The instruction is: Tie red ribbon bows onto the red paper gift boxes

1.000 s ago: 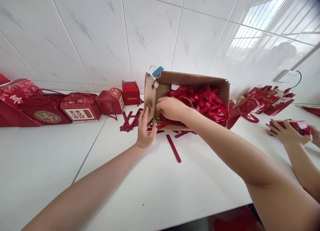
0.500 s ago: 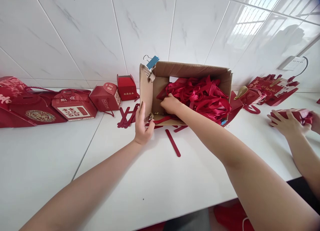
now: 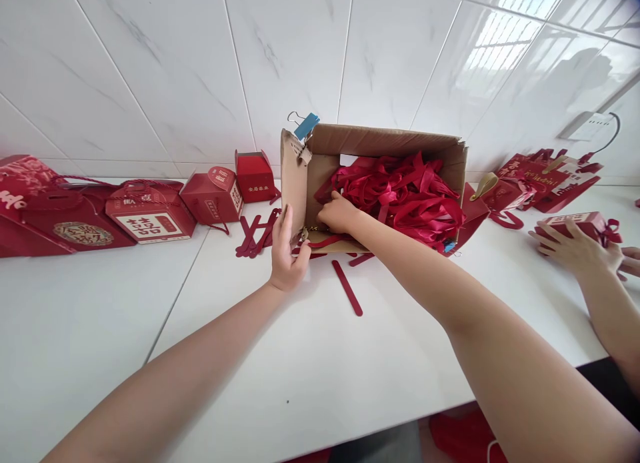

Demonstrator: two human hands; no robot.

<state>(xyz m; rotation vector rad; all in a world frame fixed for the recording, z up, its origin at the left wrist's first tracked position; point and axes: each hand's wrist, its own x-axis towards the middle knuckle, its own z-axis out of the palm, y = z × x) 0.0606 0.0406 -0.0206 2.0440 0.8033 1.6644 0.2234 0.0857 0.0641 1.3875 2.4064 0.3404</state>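
An open cardboard box (image 3: 385, 135) stands on the white table by the wall, with a heap of red ribbons (image 3: 405, 189) filling its middle and right. My left hand (image 3: 289, 256) grips the box's left wall, thumb on the near side and fingers along the outside. Inside the box, at the left edge of the heap, is my right hand (image 3: 343, 215), its fingers curled and partly hidden. What those fingers hold cannot be made out. A blue binder clip (image 3: 307, 125) sits on the box's far left corner, and a second blue clip (image 3: 449, 247) on the near right.
Red gift boxes (image 3: 150, 213) line the wall at left, and red paper bags (image 3: 550, 176) stand at right. Several flat red strips (image 3: 257, 233) lie left of the box, one strip (image 3: 347, 288) in front. At far right another person's hands (image 3: 583, 246) hold a small red box (image 3: 575, 226).
My hands stay almost in place; the right hand's fingers have shifted slightly among the ribbons. The other person has turned the small red box, showing its ribbon bow.
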